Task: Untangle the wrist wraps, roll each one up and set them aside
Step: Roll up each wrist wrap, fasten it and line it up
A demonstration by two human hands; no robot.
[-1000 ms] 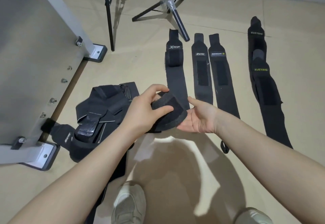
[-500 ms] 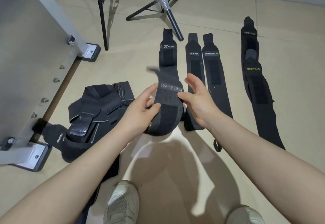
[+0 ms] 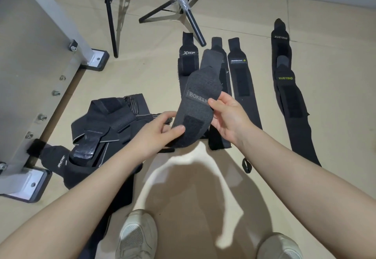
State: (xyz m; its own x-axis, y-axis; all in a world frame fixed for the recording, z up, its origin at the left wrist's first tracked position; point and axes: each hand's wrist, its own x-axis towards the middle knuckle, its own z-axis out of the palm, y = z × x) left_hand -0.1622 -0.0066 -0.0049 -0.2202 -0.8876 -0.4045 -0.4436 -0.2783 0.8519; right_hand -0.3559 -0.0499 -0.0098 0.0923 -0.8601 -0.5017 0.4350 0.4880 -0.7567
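While the floor [image 3: 142, 41] carries everything, order runs large to small. Tangled pile [image 3: 105, 128] lies toward the left edge, beside a metal frame [image 3: 36, 59], not yet sorted. Flat wraps [image 3: 242, 79] lie in a row toward the far edge. Grey wrap [image 3: 199, 106], a second ago a curled wad, now opened out between the hands, label up: likely being straightened before rolling. Left hand [image 3: 156, 134] pinches its near end; right hand [image 3: 227, 118] pinches its side.

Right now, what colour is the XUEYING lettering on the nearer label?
Yellow-green lettering on black, head view.
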